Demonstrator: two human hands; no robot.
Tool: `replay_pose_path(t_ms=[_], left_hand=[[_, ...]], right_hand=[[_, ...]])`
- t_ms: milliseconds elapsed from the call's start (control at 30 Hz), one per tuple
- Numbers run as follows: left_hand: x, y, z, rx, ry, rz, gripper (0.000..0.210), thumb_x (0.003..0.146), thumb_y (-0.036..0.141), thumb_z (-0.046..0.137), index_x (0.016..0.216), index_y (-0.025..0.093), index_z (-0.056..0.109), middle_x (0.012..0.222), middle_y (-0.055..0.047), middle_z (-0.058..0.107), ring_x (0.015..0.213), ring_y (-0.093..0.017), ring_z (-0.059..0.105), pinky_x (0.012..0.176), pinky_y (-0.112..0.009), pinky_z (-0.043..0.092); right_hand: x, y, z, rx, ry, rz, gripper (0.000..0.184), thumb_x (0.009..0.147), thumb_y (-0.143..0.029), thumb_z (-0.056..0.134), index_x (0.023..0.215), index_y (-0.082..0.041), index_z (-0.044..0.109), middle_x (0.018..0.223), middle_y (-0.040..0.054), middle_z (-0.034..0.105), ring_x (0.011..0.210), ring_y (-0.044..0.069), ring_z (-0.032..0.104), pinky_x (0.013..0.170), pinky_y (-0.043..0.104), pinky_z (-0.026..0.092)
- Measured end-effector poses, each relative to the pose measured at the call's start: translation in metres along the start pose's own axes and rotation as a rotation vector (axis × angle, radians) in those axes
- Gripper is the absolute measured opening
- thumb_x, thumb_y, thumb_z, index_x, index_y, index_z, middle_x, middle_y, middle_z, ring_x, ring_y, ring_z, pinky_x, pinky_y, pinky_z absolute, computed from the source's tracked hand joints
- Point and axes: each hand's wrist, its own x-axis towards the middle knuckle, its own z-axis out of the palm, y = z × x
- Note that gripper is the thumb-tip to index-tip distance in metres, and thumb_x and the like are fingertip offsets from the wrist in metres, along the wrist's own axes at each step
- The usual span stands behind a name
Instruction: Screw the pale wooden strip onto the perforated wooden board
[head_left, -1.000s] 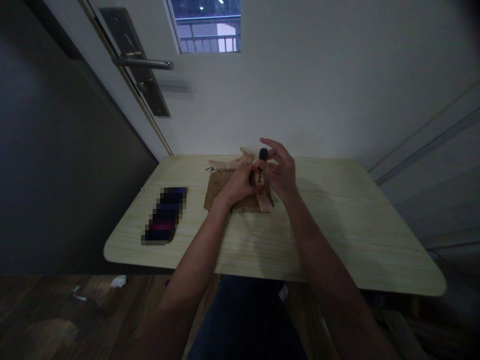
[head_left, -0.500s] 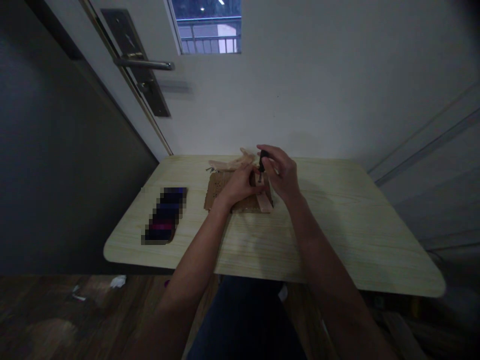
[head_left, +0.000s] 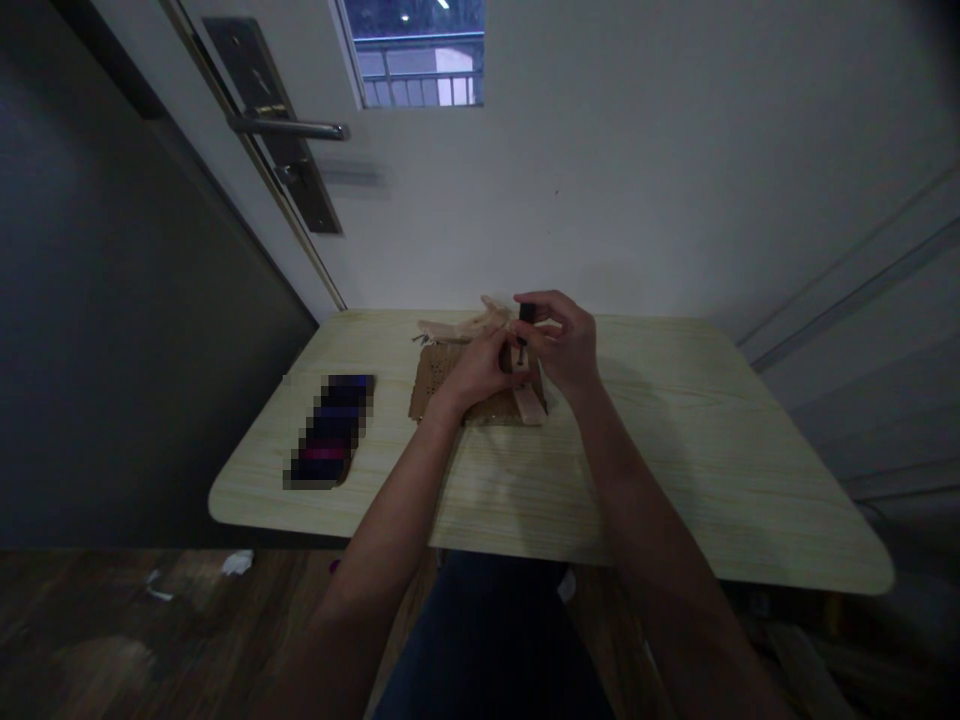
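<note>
My right hand (head_left: 568, 347) has its fingers closed round the black handle of a small screwdriver (head_left: 527, 313). The tool stands nearly upright, its thin shaft pointing down at a pale wooden strip (head_left: 529, 405). That strip lies across the right end of a brown cardboard piece (head_left: 426, 382), which has rows of small holes at its left. My left hand (head_left: 480, 373) rests over the cardboard, thumb and forefinger holding the strip on both sides of the screwdriver's tip. Whether the tip sits in a screw is too small to tell.
Several loose pale wooden strips (head_left: 450, 330) lie behind the cardboard, with small screws (head_left: 420, 339) at their left end. A blurred-out phone (head_left: 334, 430) lies on the left of the wooden table (head_left: 712, 450). The white door (head_left: 637, 180) rises at the table's back edge.
My right fingers have shifted a little on the screwdriver's handle, and the handle now stands more upright. My left hand, the strip and the cardboard have stayed put.
</note>
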Motion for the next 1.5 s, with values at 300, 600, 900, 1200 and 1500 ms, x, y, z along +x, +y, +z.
replay_pose_path(t_ms=[300,600,900,1200,1500], left_hand=[[-0.001,0.000,-0.001,0.038,0.005,-0.020,0.037,0.071,0.033,0.077,0.098,0.016,0.058,0.103,-0.009,0.064,0.096,-0.025,0.058,0.085,-0.039,0.047],[0.000,-0.001,0.000,0.014,0.005,-0.012,0.044,0.071,0.032,0.076,0.108,0.016,0.057,0.111,-0.011,0.063,0.103,-0.027,0.058,0.091,-0.042,0.047],[0.000,-0.002,0.001,0.016,0.007,-0.016,0.042,0.070,0.033,0.079,0.103,0.016,0.058,0.108,-0.010,0.063,0.096,-0.025,0.058,0.087,-0.041,0.048],[-0.001,-0.001,0.000,0.034,0.007,-0.023,0.039,0.071,0.034,0.078,0.100,0.016,0.058,0.105,-0.010,0.064,0.095,-0.025,0.059,0.085,-0.040,0.048],[-0.001,0.000,0.001,0.031,0.006,-0.026,0.038,0.071,0.032,0.079,0.098,0.015,0.058,0.105,-0.010,0.064,0.096,-0.025,0.059,0.086,-0.039,0.048]], right_hand=[[-0.002,-0.004,-0.003,-0.092,0.052,-0.004,0.030,0.081,-0.046,0.067,0.103,-0.026,0.064,0.095,0.0021,0.068,0.078,0.013,0.066,0.062,0.024,0.060],[-0.003,-0.002,-0.001,0.008,-0.050,0.002,0.035,0.085,-0.044,0.061,0.116,-0.028,0.065,0.115,0.0033,0.071,0.097,0.017,0.071,0.080,0.033,0.063],[-0.001,0.005,0.001,-0.061,0.079,-0.014,0.026,0.077,-0.030,0.072,0.102,-0.027,0.067,0.091,-0.0002,0.067,0.076,0.013,0.066,0.064,0.026,0.060],[-0.003,-0.002,0.001,-0.084,0.052,-0.065,0.023,0.085,-0.039,0.063,0.104,-0.026,0.063,0.099,0.0021,0.067,0.088,0.014,0.067,0.072,0.026,0.060],[0.001,0.002,-0.001,0.147,-0.038,0.071,0.041,0.078,-0.049,0.070,0.112,-0.027,0.064,0.095,0.0010,0.072,0.084,0.015,0.072,0.077,0.030,0.062]])
